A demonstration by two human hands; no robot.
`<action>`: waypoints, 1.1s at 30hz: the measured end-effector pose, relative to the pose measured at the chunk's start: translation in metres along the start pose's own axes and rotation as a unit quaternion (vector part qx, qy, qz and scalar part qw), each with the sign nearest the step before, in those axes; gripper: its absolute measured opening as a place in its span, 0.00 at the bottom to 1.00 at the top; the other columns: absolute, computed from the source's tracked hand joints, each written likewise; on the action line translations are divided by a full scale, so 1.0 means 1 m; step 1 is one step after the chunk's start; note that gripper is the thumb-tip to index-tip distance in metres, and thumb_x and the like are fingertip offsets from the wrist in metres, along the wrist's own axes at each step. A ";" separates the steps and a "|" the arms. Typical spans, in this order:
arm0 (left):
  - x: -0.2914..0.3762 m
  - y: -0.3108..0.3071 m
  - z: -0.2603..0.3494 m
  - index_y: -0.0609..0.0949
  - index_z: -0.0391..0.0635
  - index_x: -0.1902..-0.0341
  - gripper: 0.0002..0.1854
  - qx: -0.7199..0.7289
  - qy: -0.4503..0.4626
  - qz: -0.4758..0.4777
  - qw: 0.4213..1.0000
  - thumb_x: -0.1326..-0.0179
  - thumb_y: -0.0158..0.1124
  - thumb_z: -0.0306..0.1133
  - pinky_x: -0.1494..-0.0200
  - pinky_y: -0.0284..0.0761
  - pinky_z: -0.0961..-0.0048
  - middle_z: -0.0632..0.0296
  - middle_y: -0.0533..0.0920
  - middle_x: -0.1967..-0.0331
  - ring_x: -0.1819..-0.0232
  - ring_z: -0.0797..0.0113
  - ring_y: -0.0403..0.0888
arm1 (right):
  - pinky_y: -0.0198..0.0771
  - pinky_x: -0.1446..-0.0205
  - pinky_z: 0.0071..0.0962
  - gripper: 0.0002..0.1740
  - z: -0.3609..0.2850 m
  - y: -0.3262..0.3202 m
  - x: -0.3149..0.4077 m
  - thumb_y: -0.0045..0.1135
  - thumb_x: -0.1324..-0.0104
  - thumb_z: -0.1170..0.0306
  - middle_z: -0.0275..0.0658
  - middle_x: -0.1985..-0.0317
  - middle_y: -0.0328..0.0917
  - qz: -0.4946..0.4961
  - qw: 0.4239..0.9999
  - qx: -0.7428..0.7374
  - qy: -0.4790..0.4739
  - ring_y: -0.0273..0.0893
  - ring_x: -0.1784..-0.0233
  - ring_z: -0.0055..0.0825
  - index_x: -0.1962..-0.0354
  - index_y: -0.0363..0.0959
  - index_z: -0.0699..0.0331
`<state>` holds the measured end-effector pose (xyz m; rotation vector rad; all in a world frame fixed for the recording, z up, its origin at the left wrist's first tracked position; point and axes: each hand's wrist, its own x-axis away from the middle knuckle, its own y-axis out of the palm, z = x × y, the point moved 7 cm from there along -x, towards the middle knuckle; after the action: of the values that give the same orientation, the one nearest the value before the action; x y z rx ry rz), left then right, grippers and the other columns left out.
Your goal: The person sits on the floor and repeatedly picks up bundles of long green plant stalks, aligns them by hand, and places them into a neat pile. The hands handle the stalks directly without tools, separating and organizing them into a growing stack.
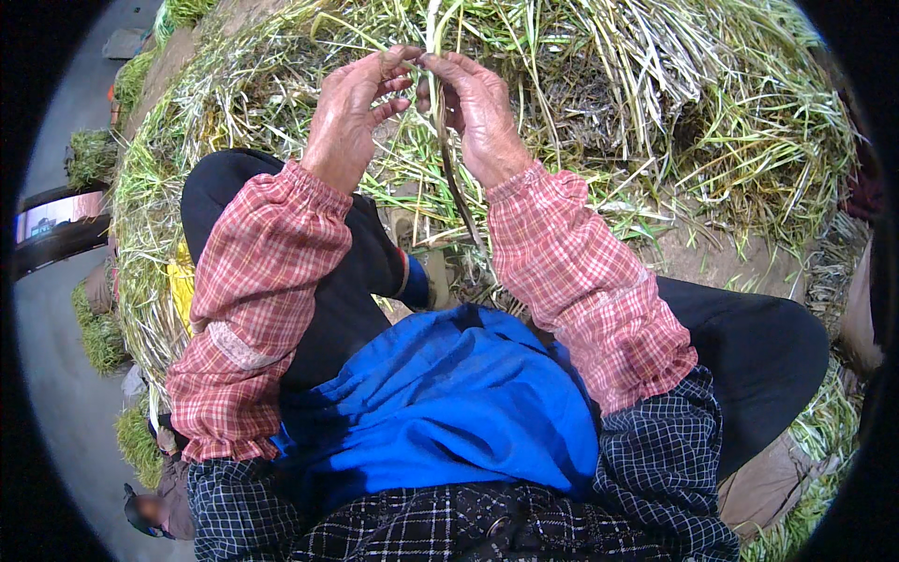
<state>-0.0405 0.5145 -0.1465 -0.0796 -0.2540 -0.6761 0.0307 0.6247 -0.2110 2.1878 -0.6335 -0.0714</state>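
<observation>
Between my raised hands, at the top centre of the head view, hangs a thin bundle of long plant stalks (447, 151), pale green above and brown towards its lower end. My right hand (481, 109) pinches it between thumb and forefinger. Just to the left, my left hand (362, 105) has its thumb and forefinger closed on a thin green leaf or strand beside the bundle; its other fingers are curled apart. The fingertips of both hands nearly touch. Behind them lies a large heap of cut green and straw-coloured stalks (562, 91).
Loose stalks surround my bent legs. A yellow item (180, 288) lies left of my knee. Brown sacking (762, 485) is at the lower right. Along the far left are grass bundles (93, 158), dark curved bars (63, 246) and another person (158, 509) at the lower left.
</observation>
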 end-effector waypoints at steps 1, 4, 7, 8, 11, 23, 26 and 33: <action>0.000 -0.002 -0.002 0.83 0.45 0.40 0.21 -0.001 0.002 -0.003 1.000 0.24 0.59 0.47 0.47 0.75 0.75 0.68 0.84 0.45 0.47 0.75 0.79 | 0.74 0.75 0.16 0.07 0.001 -0.001 0.000 0.67 0.31 0.64 0.28 0.73 0.83 0.007 1.000 -0.011 0.012 0.81 0.72 0.15 0.63 0.82 0.58; 0.003 0.000 0.001 0.83 0.46 0.39 0.21 -0.018 0.030 -0.039 0.999 0.23 0.57 0.48 0.46 0.75 0.75 0.67 0.84 0.43 0.44 0.74 0.80 | 0.78 0.74 0.20 0.06 0.008 -0.011 -0.003 0.65 0.30 0.66 0.31 0.68 0.84 0.050 0.998 -0.045 0.020 0.83 0.70 0.19 0.62 0.80 0.58; 0.001 0.000 0.000 0.84 0.48 0.43 0.21 -0.032 0.034 -0.065 0.997 0.23 0.57 0.50 0.45 0.74 0.73 0.67 0.85 0.45 0.43 0.73 0.80 | 0.82 0.66 0.24 0.07 0.012 -0.019 -0.008 0.62 0.28 0.66 0.33 0.65 0.84 0.032 0.998 -0.050 0.013 0.84 0.61 0.22 0.58 0.77 0.59; -0.001 -0.001 -0.001 0.84 0.48 0.44 0.21 -0.034 0.022 -0.069 0.997 0.24 0.57 0.51 0.44 0.74 0.73 0.67 0.85 0.45 0.41 0.73 0.80 | 0.83 0.63 0.25 0.07 0.013 -0.021 -0.009 0.61 0.27 0.65 0.33 0.64 0.84 0.020 0.999 -0.049 0.011 0.85 0.57 0.23 0.57 0.76 0.59; 0.000 0.002 0.006 0.84 0.48 0.47 0.20 -0.045 0.011 -0.051 0.998 0.24 0.58 0.51 0.45 0.74 0.72 0.67 0.87 0.50 0.44 0.71 0.82 | 0.85 0.63 0.24 0.08 0.007 -0.050 -0.018 0.54 0.23 0.66 0.41 0.58 0.87 0.051 0.998 -0.048 0.001 0.87 0.54 0.28 0.55 0.75 0.62; 0.001 -0.044 0.045 0.78 0.38 0.34 0.29 -0.227 0.278 0.218 0.908 0.29 0.65 0.47 0.39 0.75 0.70 0.61 0.87 0.49 0.44 0.64 0.85 | 0.76 0.72 0.19 0.09 -0.016 -0.032 -0.016 0.62 0.26 0.67 0.34 0.67 0.87 -0.041 0.993 0.095 -0.050 0.81 0.73 0.16 0.54 0.81 0.62; -0.008 -0.021 0.048 0.80 0.37 0.47 0.19 -0.217 0.211 0.124 0.945 0.30 0.68 0.40 0.52 0.74 0.74 0.65 0.83 0.61 0.59 0.73 0.78 | 0.75 0.73 0.17 0.10 -0.020 -0.008 -0.008 0.63 0.28 0.68 0.35 0.71 0.86 -0.051 0.983 0.149 -0.091 0.81 0.74 0.16 0.58 0.82 0.67; -0.010 -0.004 0.027 0.87 0.41 0.61 0.13 -0.114 0.049 0.058 0.991 0.30 0.67 0.39 0.59 0.75 0.76 0.67 0.86 0.70 0.66 0.77 0.81 | 0.75 0.69 0.17 0.10 -0.021 0.024 0.005 0.65 0.30 0.68 0.33 0.72 0.85 -0.096 0.973 0.190 -0.094 0.80 0.72 0.14 0.59 0.85 0.67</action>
<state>-0.0561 0.5218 -0.1228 -0.2778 -0.0757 -0.5895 0.0303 0.6246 -0.1784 2.6333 -0.5729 -0.2822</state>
